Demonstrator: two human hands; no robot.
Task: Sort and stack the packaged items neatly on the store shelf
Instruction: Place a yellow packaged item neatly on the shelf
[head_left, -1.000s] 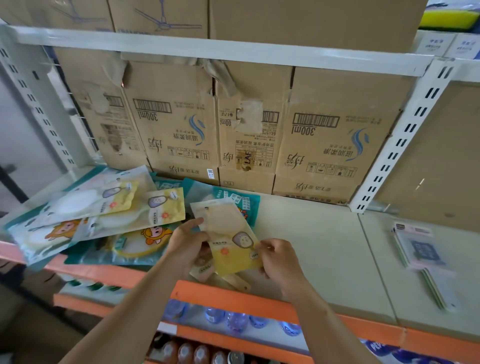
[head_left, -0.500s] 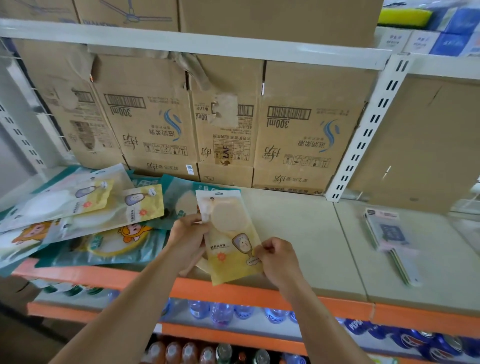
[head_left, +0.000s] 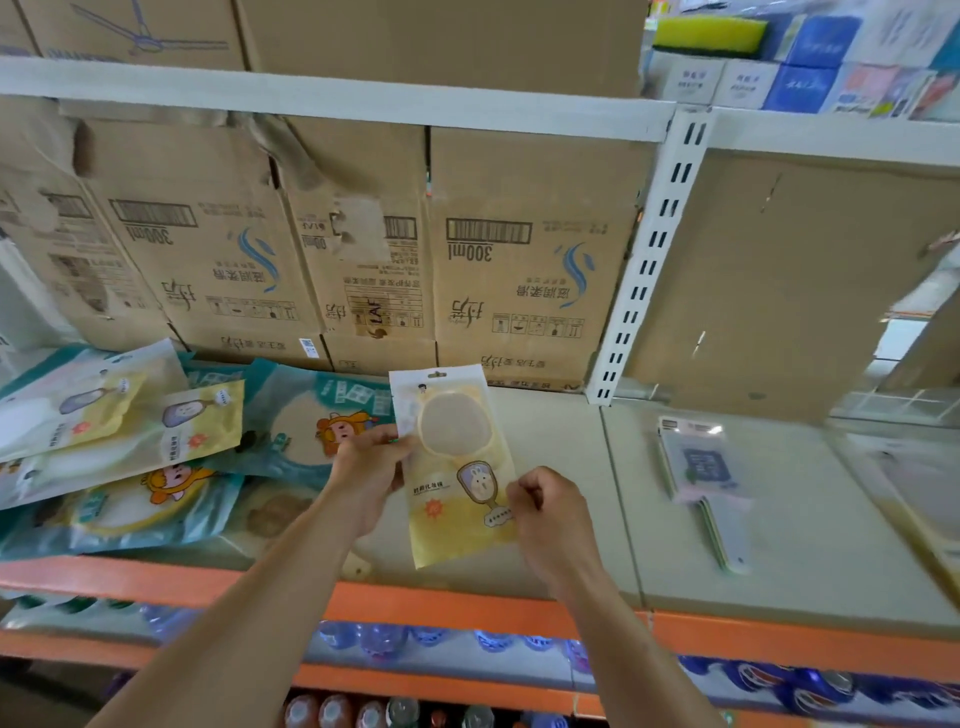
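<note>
A flat yellow packet (head_left: 451, 467) with a round pad and a rabbit picture is held above the cream shelf board (head_left: 561, 467). My left hand (head_left: 371, 467) grips its left edge. My right hand (head_left: 545, 509) pinches its right edge lower down. To the left lies a loose heap of packets: yellow ones (head_left: 130, 431) on top, teal ones (head_left: 291, 415) with a cartoon figure beneath. A thin stack of pale packets (head_left: 701, 473) lies on the shelf to the right.
Brown cartons (head_left: 519, 260) printed 300ml fill the back of the shelf. A white slotted upright (head_left: 649, 249) divides the bays. The orange shelf lip (head_left: 441, 608) runs along the front, with bottled drinks (head_left: 379, 639) on the shelf below.
Both hands have carried the yellow packet to the right, away from the heap, turning it more upright. The view has shifted right.
</note>
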